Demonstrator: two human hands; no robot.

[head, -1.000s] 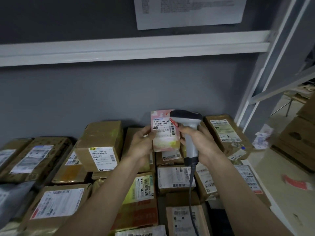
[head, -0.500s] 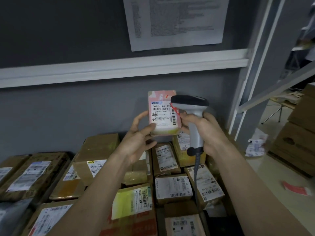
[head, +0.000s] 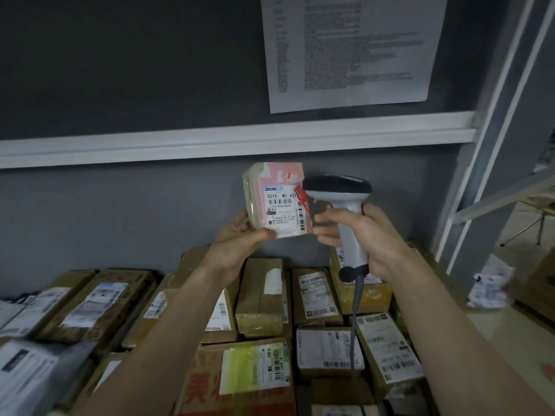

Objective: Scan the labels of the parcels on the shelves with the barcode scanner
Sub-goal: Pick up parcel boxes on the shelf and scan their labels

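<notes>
Two hands are raised above the stacked cardboard parcels (head: 326, 295) on the shelf. The left hand (head: 240, 241) pinches a small pink parcel (head: 276, 199) by its lower left corner, long axis upright, its white barcode label (head: 283, 210) facing the camera. The right hand (head: 363, 235) is curled round the grey handle of the barcode scanner (head: 345, 211), which stands upright just beside the parcel, its dark head pointing left at the label and its cable (head: 354, 319) hanging down.

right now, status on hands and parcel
Left hand grips pink parcel, label facing camera. Right hand grips barcode scanner beside it. Nothing between.
</notes>
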